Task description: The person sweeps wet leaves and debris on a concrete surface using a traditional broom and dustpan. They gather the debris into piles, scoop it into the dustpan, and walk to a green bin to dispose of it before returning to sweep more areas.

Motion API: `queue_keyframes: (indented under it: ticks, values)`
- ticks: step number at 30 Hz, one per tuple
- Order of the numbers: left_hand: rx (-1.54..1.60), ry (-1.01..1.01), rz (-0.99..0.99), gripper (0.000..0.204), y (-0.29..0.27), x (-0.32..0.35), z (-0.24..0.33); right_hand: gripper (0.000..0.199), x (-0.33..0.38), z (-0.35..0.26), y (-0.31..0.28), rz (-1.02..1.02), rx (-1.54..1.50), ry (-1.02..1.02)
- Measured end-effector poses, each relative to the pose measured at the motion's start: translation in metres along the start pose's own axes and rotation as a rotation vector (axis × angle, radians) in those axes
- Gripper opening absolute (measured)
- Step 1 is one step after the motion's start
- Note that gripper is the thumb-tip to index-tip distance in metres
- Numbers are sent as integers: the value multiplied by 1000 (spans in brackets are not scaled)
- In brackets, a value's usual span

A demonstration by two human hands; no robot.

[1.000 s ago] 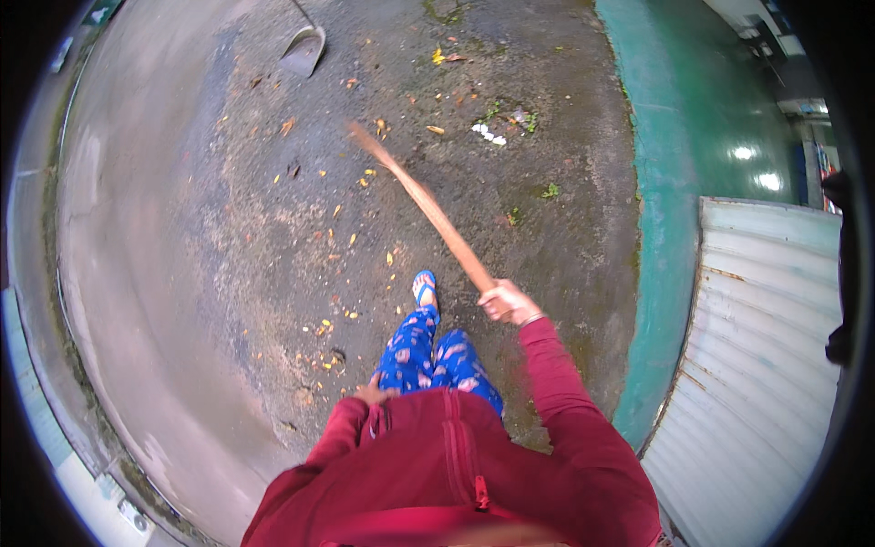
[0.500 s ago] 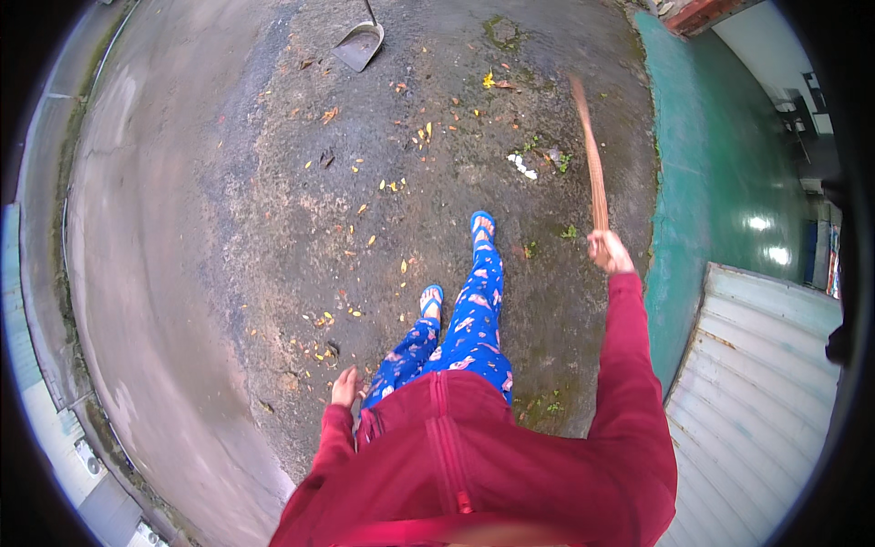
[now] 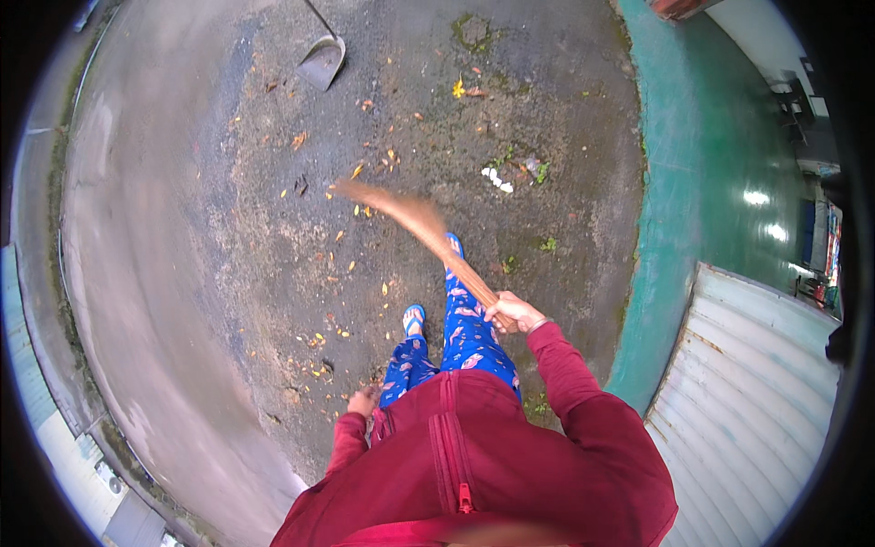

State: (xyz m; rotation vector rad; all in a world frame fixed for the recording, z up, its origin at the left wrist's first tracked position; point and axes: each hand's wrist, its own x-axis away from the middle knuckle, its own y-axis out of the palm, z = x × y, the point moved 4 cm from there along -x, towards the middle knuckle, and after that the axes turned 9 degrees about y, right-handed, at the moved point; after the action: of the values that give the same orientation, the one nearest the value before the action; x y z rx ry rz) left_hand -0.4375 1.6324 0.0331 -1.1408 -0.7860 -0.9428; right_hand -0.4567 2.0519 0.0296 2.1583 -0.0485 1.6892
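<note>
My right hand (image 3: 515,312) is wrapped round the bound brown handle of a broom (image 3: 465,272). The broom reaches forward and left, its long bristles (image 3: 401,208) blurred over the dark concrete and crossing in front of my right foot. Beside my left thigh hangs my left hand (image 3: 362,402), holding nothing, its fingers loose and partly visible. Small yellow leaves (image 3: 392,157) lie scattered near the bristle tips. Farther off at the upper left, a grey long-handled dustpan (image 3: 322,64) rests on the ground.
White scraps (image 3: 497,180) lie beyond my feet, near small green weeds (image 3: 542,170). A bright yellow leaf (image 3: 458,88) lies farther ahead. Along the right runs a green-painted floor (image 3: 679,173), with a pale corrugated metal sheet (image 3: 743,356) nearer me. More leaves (image 3: 314,340) dot the ground at left.
My right hand has swung the broom from the right side across to the left, in front of my legs. The dustpan and scraps have shifted left in view.
</note>
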Motion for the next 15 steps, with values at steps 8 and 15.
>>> queue_keyframes:
  ticks: [8, 15]
  values:
    - [1132, 159, 248, 34, -158, -39, 121, 33, 141, -100, -55, -56, -193, 41]
    - [668, -92, 172, 27, -67, -28, 86, 23, 118, -183, -229, 319, -21, -275]
